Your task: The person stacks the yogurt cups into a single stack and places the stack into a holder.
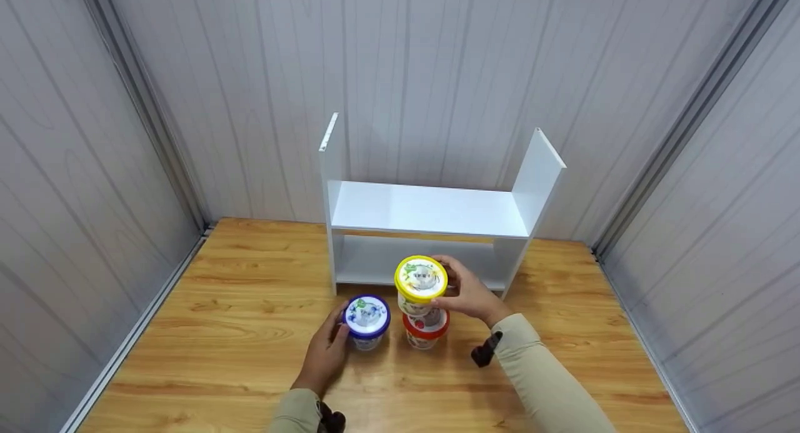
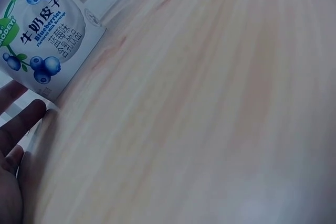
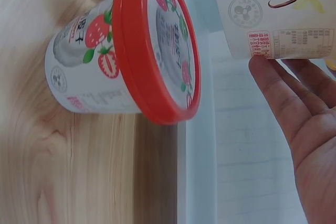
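Note:
My right hand [image 1: 465, 290] grips a yellow-lidded tub [image 1: 420, 282] by its right side. In the head view, that tub overlaps the far part of a red-lidded tub [image 1: 425, 330]. The right wrist view shows a gap between the raised yellow-lidded tub [image 3: 278, 19] and the strawberry-printed, red-lidded one [image 3: 105, 61] on the wood. On the left, a blue-lidded tub [image 1: 367, 317] with blueberries on its wall stands upright, and my left hand [image 1: 328, 348] holds it around its left side. Low by its printed wall [image 2: 47, 35], some left fingers [image 2: 31, 119] show.
Behind the tubs stands a white two-tier shelf [image 1: 431, 209] with upright side panels. Its lower board [image 1: 375, 258] lies just beyond the yellow-lidded tub. Pale panelled walls [image 1: 425, 77] enclose the wooden tabletop [image 1: 250, 308] at the back and sides.

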The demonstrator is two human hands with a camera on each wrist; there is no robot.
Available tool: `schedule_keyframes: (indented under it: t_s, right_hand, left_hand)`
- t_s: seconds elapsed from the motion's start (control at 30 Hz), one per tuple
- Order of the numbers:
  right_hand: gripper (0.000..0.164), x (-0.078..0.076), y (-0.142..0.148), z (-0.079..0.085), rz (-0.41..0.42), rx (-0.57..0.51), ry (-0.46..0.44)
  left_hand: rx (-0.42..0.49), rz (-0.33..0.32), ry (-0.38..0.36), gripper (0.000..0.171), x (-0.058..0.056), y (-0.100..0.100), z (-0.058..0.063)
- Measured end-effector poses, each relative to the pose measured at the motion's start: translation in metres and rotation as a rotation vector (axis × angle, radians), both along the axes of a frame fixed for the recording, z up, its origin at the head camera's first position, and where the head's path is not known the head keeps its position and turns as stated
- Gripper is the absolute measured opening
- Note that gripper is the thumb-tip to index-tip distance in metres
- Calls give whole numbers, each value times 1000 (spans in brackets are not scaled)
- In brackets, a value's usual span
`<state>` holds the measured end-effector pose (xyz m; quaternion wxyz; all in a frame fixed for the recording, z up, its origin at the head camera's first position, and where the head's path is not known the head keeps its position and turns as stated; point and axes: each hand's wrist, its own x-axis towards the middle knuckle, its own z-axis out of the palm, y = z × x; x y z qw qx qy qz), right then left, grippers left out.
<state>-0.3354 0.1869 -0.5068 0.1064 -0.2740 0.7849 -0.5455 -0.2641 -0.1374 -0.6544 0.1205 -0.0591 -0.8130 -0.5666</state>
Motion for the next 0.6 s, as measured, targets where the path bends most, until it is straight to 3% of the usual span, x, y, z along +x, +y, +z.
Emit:
schedule_keyframes:
  t_s: [0.6]
  right_hand:
    - [86, 0, -18, -2, -3, -21, -59]
  left_hand:
    - [24, 8, -40, 50, 2, 0, 1]
